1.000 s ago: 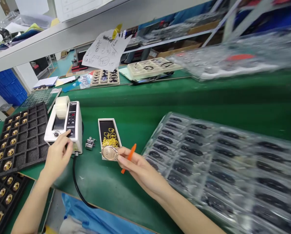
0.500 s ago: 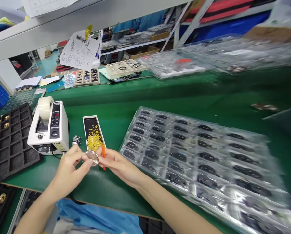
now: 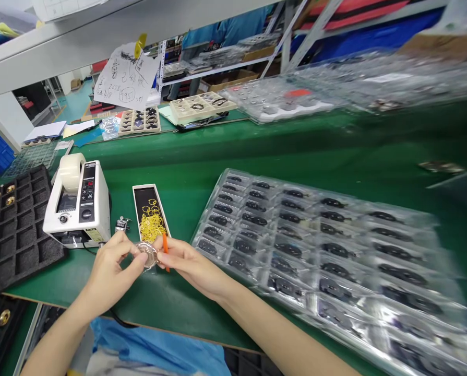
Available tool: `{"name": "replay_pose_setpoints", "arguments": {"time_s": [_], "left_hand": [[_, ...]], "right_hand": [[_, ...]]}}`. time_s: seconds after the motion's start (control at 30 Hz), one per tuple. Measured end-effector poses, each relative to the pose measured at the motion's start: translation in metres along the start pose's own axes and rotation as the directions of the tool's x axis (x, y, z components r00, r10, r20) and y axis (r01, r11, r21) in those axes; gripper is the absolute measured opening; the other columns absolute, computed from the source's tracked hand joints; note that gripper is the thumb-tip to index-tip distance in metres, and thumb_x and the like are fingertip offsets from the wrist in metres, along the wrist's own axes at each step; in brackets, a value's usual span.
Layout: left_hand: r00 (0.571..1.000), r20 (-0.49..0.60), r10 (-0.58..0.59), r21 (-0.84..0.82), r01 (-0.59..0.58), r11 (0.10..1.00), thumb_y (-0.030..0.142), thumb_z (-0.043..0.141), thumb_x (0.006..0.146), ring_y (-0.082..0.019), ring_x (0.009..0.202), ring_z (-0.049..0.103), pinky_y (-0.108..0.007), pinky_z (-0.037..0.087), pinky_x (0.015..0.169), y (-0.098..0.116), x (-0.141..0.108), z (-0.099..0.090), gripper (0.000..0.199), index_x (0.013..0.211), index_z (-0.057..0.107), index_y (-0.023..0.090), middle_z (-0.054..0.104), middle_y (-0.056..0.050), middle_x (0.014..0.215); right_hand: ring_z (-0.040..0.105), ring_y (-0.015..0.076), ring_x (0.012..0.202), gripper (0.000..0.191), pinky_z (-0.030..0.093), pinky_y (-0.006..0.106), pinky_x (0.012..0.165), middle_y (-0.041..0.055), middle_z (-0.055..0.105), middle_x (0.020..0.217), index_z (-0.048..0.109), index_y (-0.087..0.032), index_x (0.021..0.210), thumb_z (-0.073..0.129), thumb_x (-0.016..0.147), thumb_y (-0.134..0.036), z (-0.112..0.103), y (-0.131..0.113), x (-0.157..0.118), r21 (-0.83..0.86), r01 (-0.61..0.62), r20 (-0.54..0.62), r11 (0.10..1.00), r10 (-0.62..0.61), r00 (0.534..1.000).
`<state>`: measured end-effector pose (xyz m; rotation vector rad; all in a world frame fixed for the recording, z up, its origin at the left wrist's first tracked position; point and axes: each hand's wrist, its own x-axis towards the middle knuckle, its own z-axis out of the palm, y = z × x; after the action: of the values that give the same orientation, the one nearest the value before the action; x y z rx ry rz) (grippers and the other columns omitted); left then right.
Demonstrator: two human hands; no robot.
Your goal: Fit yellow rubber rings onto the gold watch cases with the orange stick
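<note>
My left hand (image 3: pixel 111 271) pinches a round, shiny watch case (image 3: pixel 148 255) between thumb and fingers, over the front of the green bench. At its other side, the fingertips of my right hand (image 3: pixel 192 265) meet the case's edge. A thin orange stick-like tool (image 3: pixel 165 251) is held upright in that same hand; its exact kind cannot be made out. Just beyond the fingers lies a narrow white-rimmed box (image 3: pixel 135 197) with many small yellow rings (image 3: pixel 152 225). A small metal item (image 3: pixel 122 224) stands left of the box.
On the left stands a white tape dispenser (image 3: pixel 94 196), beside a black foam tray (image 3: pixel 25 219) with gold round parts. A large clear blister tray (image 3: pixel 272 222) with dark parts covers the right side. Above the bench runs a grey shelf beam (image 3: pixel 139 31).
Both hands stay nearly in place, still on the watch case, with only slight finger movement. The view has shifted a little.
</note>
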<state>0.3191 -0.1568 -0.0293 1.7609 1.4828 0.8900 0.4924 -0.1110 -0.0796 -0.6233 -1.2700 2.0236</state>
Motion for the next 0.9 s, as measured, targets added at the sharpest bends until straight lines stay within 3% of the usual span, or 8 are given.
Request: {"name": "replay_pose_setpoints", "arguments": {"time_s": [0.23,0.43,0.63,0.77,0.9], "left_hand": [[1.0,-0.007,0.019,0.059,-0.019,0.998,0.028,0.053,0.087,-0.013,0.067,0.047,-0.025,0.037,0.063,-0.001,0.0,0.0,0.023,0.067,0.058,0.018,0.046,0.001,0.072],[0.994,-0.08,0.077,0.256,-0.054,0.965,0.022,0.052,0.086,-0.012,0.062,0.05,-0.024,0.037,0.059,0.001,0.0,0.006,0.022,0.065,0.054,0.019,0.047,0.002,0.069],[0.955,-0.251,0.158,0.503,-0.011,0.864,0.028,0.061,0.084,-0.013,0.059,0.051,-0.025,0.034,0.053,-0.002,-0.004,0.003,0.018,0.071,0.052,0.02,0.05,0.001,0.073],[0.871,-0.378,0.313,0.398,-0.152,0.905,0.018,0.058,0.087,-0.015,0.072,0.057,-0.026,0.045,0.064,-0.005,-0.006,-0.004,0.003,0.084,0.058,0.019,0.057,-0.002,0.081],[0.867,-0.291,0.405,0.212,-0.355,0.911,0.014,0.06,0.086,-0.02,0.098,0.063,-0.034,0.05,0.085,-0.011,-0.003,0.001,0.012,0.089,0.069,0.02,0.065,-0.009,0.103]], "right_hand": [[0.037,0.012,0.064,0.041,0.031,0.026,0.063,-0.0027,0.046,0.07,0.054,-0.02,0.074,0.069,0.075,-0.058,0.0,-0.001,0.0,-0.064,0.026,-0.003,0.998,-0.027,1.0],[0.039,0.0133,0.067,0.04,0.032,0.027,0.065,-0.0015,0.048,0.072,0.056,-0.02,0.075,0.068,0.076,-0.058,0.001,0.001,0.0,-0.085,0.031,-0.026,0.996,-0.033,0.999],[0.038,0.0129,0.066,0.041,0.029,0.027,0.063,-0.0026,0.046,0.069,0.055,-0.02,0.073,0.07,0.075,-0.058,-0.002,0.001,0.001,-0.058,0.019,-0.063,0.998,-0.023,0.998],[0.038,0.0125,0.065,0.041,0.027,0.027,0.063,-0.0033,0.046,0.068,0.054,-0.02,0.073,0.071,0.074,-0.058,-0.001,0.002,0.0,-0.038,-0.008,-0.051,0.999,0.006,0.999],[0.037,0.0121,0.063,0.041,0.027,0.026,0.061,-0.0029,0.047,0.067,0.057,-0.019,0.073,0.073,0.072,-0.057,0.002,0.003,-0.001,0.004,-0.019,-0.043,1.0,0.019,0.999]]}}
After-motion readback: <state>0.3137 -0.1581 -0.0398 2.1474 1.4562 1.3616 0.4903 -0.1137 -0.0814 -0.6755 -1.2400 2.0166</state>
